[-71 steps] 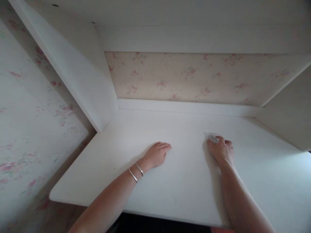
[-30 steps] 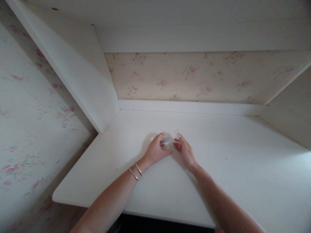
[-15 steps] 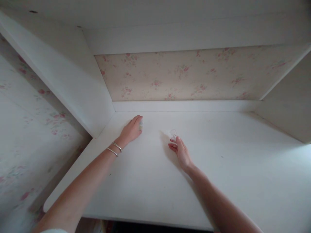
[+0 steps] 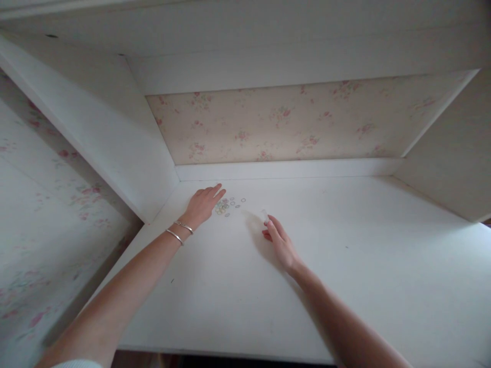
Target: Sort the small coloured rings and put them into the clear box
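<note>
Small rings (image 4: 222, 207) lie on a white desk (image 4: 245, 286) below floral wallpaper (image 4: 276, 128).

Desk: (image 4: 215, 296) was white and smooth, with a straight front edge.
Ring cluster: (image 4: 222, 207) lay near the back-left corner, yellowish and greenish, the rings overlapping.
Loose rings: (image 4: 238, 206) lay flat just right of the cluster, toward the back edge.
Dark fleck: (image 4: 172, 280) sat left, nearer the front edge.
Smaller fleck: (image 4: 347, 247) sat toward the right.
</note>
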The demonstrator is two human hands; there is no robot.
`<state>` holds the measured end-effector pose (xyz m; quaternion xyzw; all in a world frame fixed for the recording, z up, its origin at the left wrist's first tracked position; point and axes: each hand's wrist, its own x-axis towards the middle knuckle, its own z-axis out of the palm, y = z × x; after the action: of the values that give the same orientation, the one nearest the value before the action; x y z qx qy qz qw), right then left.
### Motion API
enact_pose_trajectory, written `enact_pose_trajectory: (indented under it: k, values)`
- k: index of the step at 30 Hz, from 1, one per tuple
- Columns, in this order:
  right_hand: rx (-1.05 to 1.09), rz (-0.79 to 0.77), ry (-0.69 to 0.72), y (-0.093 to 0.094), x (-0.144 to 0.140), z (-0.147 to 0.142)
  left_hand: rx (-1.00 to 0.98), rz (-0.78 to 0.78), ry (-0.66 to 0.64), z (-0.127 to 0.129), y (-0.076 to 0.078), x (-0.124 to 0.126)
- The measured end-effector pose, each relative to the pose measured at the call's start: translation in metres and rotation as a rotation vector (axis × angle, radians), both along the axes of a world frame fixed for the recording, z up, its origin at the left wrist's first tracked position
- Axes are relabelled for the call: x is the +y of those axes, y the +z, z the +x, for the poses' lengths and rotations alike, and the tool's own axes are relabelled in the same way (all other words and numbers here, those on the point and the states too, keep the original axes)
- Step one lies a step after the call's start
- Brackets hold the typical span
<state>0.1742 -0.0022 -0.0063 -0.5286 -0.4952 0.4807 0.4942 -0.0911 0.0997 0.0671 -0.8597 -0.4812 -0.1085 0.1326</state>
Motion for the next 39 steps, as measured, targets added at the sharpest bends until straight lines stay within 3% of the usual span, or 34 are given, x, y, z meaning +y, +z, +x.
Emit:
enact_pose_trajectory:
  k: [5,8,11,15,20,31,35,39]
  values:
    - [-0.072,0.046,-0.032,0.003,-0.002,-0.002,-0.696,-0.121,0.005,0.025,-0.009,-0.023]
    - [-0.063,0.131,-0.044,0.002,-0.002,-0.004,-1.209,-0.393,-0.037,0.052,-0.017,-0.047]
    - [-0.072,0.221,-0.065,0.0,-0.001,-0.005,-1.475,-0.629,-0.101,0.079,-0.025,-0.075]
    - [-0.122,0.249,-0.077,-0.003,-0.002,-0.009,-1.615,-0.745,-0.134,0.107,-0.035,-0.101]
    - [-0.258,0.25,-0.053,0.003,-0.009,-0.014,-1.713,-0.795,-0.145,0.123,-0.048,-0.112]
    - [-0.518,0.338,0.023,0.011,-0.021,-0.016,-1.666,-0.861,-0.157,0.118,-0.061,-0.115]
    - [-0.554,0.32,0.016,0.01,-0.019,-0.013,-1.683,-0.932,-0.206,0.114,-0.06,-0.115]
    - [-0.551,0.328,0.011,0.008,-0.018,-0.011,-1.744,-0.984,-0.171,0.107,-0.055,-0.114]
